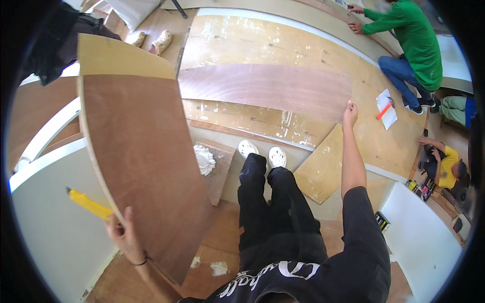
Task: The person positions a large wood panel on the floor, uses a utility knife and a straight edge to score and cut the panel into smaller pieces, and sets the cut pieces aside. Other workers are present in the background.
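Note:
My left hand grips the edge of a tall brown plywood board, along with a yellow utility knife pointing up-left. The board stands tilted at my left, with a tan band along its top. My right hand, fingers closed, pinches the right end of a long thin pinkish veneer sheet. That sheet stretches sideways in front of me above a large paint-spotted tan board, its left end meeting the tall board.
A co-worker in green crouches upper right near an orange hammer. Another in yellow is at right. A person's legs show upper left. White curved panels flank me; a loose board lies by my feet.

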Motion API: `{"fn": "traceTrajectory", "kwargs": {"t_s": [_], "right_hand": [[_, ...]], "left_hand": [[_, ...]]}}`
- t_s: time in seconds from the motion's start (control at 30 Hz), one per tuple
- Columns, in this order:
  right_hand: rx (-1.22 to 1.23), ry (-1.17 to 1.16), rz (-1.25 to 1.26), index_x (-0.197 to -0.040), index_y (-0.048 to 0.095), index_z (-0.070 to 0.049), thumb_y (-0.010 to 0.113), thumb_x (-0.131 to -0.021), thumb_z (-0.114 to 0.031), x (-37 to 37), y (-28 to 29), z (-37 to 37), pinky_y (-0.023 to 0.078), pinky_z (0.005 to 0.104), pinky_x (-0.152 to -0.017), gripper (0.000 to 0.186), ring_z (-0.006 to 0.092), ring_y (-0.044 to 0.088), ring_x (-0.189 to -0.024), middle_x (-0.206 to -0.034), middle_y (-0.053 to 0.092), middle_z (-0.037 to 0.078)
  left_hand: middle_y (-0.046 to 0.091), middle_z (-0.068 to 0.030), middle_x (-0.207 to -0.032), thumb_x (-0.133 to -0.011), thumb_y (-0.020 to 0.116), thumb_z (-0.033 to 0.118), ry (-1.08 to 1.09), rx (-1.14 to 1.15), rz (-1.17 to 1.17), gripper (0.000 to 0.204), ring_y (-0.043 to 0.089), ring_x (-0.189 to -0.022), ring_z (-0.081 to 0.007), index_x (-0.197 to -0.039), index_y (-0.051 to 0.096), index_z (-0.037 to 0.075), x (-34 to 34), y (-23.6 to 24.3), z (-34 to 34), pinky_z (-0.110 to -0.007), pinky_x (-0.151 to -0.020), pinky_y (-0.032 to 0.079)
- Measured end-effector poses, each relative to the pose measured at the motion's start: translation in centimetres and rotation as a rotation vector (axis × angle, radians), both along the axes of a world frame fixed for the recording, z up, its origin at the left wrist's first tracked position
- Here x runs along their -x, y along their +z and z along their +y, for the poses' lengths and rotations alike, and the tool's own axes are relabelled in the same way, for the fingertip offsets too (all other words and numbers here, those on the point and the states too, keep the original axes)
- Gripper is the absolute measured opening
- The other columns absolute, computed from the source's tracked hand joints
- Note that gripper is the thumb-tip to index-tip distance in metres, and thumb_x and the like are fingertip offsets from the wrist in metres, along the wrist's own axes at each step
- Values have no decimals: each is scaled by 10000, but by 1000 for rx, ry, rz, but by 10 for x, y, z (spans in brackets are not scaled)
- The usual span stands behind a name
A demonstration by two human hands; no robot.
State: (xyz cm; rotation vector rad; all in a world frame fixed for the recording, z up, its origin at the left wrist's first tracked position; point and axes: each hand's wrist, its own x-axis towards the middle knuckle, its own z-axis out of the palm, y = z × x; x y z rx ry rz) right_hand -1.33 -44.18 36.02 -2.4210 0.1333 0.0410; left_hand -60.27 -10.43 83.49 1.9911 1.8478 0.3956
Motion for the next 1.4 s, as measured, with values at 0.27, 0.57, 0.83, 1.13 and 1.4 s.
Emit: {"fn": "traceTrajectory", "kwargs": {"t_s": [0.27,0.57,0.83,1.13,1.4], "right_hand": [[150,-136,177,-1139,611,14,531,-942,-398,-15,-180,-43,457,471,-957,464,420,607,-1096,-1140,659,257],[246,-186,205,-1185,584,34,514,-928,-459,-23,-248,-38,444,486,-980,560,415,590,-1141,-1176,643,264],[501,-145,330,-1288,537,22,461,-943,-551,0,-299,-48,428,495,-1006,673,414,563,-1192,-1261,605,264],[-132,-112,251,-1262,603,22,403,-977,-608,-6,-327,-76,404,414,-1037,720,373,557,-1211,-1276,608,244],[-275,-287,63,-1238,599,93,411,-1032,-465,85,-318,-119,424,389,-1008,624,326,593,-1132,-1246,637,215]], "left_hand": [[568,10,-823,-960,658,153,15,-57,-183,219,462,-686,-32,-1102,630,-11,-47,-114,53,-165,-615,369],[646,-59,-992,-961,646,152,-4,-33,-141,275,590,-826,-90,-1146,630,-50,-65,-186,62,-209,-743,474],[645,-58,-1021,-964,629,146,-123,-57,-288,287,584,-882,-88,-1179,626,-44,-67,-248,71,-216,-809,463],[621,-22,-944,-947,656,127,-175,-123,-214,220,561,-848,-69,-1090,631,-38,-64,-283,55,-192,-763,445],[608,-22,-910,-935,688,164,-97,-102,-170,277,572,-837,-67,-1107,630,-46,-55,-256,65,-182,-771,466]]}}
